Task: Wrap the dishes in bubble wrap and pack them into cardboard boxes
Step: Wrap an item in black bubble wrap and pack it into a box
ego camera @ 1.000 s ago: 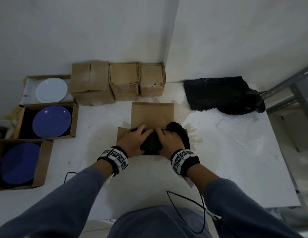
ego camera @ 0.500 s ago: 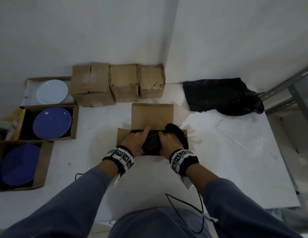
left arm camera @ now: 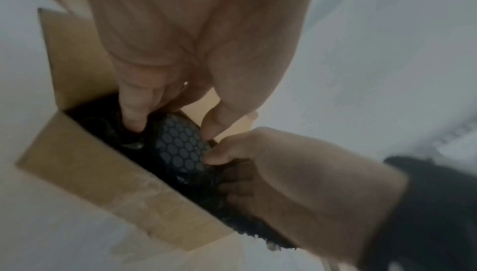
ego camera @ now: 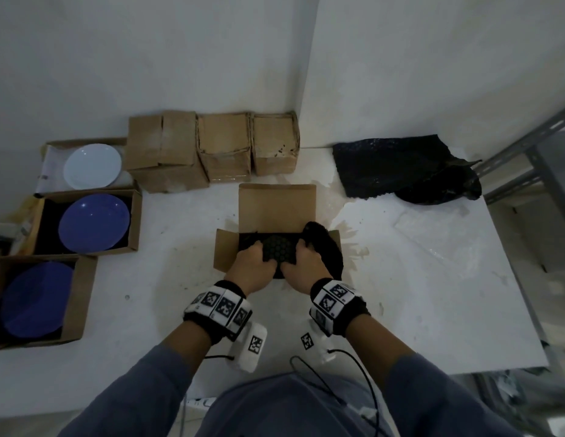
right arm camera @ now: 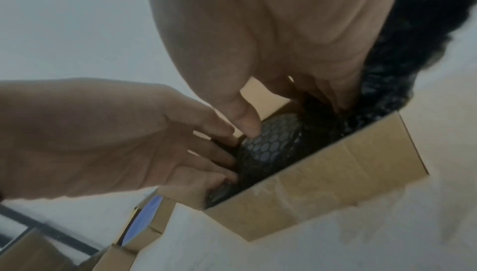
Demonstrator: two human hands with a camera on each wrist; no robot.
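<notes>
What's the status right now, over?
Both hands, left hand and right hand, pressing the wrapped dish into the open box. Loose wrap spills over right flap.

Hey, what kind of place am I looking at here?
Probably a plain packing corner, not a kitchen: a white table set against bare white walls, a row of closed cardboard boxes, open boxes holding plates, and a heap of black bubble wrap at the back.
</notes>
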